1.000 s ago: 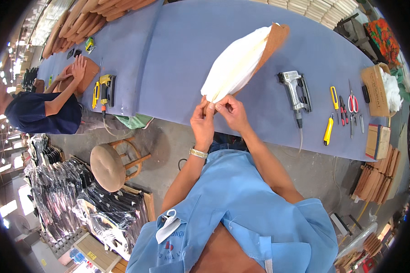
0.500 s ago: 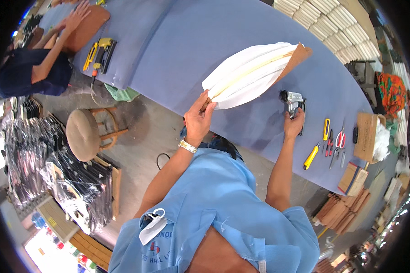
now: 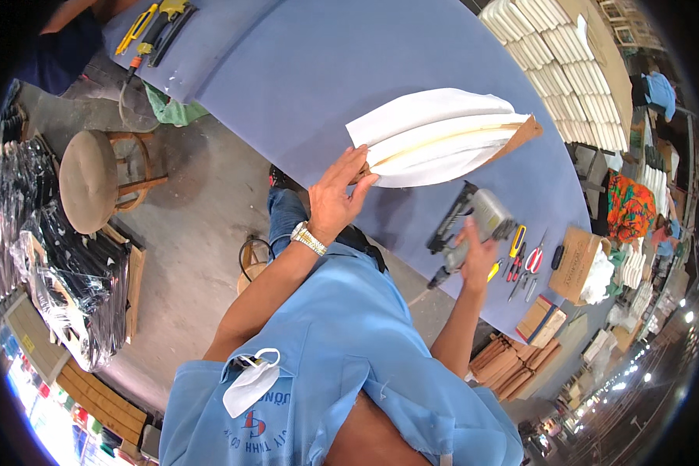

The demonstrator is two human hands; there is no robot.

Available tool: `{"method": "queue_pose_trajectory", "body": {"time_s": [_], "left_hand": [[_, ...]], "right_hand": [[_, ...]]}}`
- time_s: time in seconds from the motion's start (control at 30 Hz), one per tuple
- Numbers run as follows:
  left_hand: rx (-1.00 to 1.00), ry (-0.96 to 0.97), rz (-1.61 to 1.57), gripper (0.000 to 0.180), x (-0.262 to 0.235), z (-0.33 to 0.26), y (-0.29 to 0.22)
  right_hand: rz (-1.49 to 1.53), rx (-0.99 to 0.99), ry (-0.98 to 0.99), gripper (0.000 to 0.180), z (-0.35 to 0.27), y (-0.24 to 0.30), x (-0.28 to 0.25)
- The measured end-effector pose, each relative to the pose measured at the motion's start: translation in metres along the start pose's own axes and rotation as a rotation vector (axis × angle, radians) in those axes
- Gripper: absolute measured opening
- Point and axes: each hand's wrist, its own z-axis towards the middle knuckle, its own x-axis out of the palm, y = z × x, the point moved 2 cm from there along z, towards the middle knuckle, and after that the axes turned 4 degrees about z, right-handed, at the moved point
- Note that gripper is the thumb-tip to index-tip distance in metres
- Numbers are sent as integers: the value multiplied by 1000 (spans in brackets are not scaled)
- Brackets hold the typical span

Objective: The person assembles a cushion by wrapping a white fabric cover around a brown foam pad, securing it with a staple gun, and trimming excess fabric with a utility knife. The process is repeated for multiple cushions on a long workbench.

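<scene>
My left hand [image 3: 340, 186] grips the left end of a curved panel covered in white fabric [image 3: 443, 116], its thumb near the lower edge and its fingers on the upper. The panel is held tilted over the blue-grey table, showing a pale wooden strip between white folds and a brown piece [image 3: 524, 138] at its far right end. In my right hand [image 3: 478, 252] is a grey and black staple gun [image 3: 489, 215], lifted above the table's near edge, its long black magazine towards the left. My fingers wrap around its handle, apart from the panel.
Right of the staple gun lie scissors [image 3: 534, 260], a yellow-handled tool [image 3: 518, 241], red-handled tools and a cardboard box [image 3: 576, 260]. White pieces [image 3: 571, 85] are stacked beyond. At upper left are another staple gun [image 3: 167, 35], a yellow cutter [image 3: 136, 29] and a co-worker's sleeve [image 3: 62, 54]. A round stool [image 3: 89, 181] stands left.
My right hand has lifted the staple gun off the table and turned it. My left hand still holds the panel, which is now tilted somewhat differently. The whole view has shifted.
</scene>
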Motion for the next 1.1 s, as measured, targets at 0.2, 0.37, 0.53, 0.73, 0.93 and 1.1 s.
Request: {"method": "queue_pose_trajectory", "body": {"time_s": [0.2, 0.37, 0.53, 0.73, 0.93, 1.1], "left_hand": [[68, 0, -9, 44, -2, 0, -3], [91, -36, -10, 41, 3, -4, 6], [51, 40, -58, 43, -1, -3, 2], [74, 63, -39, 51, -3, -4, 4], [20, 67, -64, 57, -3, -4, 4], [-13, 74, -100, 63, -4, -2, 4]], "right_hand": [[-146, -252, 380, 41, -63, 29, 72], [-271, -296, 416, 32, -72, 63, 96], [-369, -369, 449, 32, -66, 76, 104], [-404, -415, 492, 36, -62, 79, 104], [-446, -369, 544, 42, -58, 77, 107], [-416, -395, 584, 46, -60, 79, 116]]}}
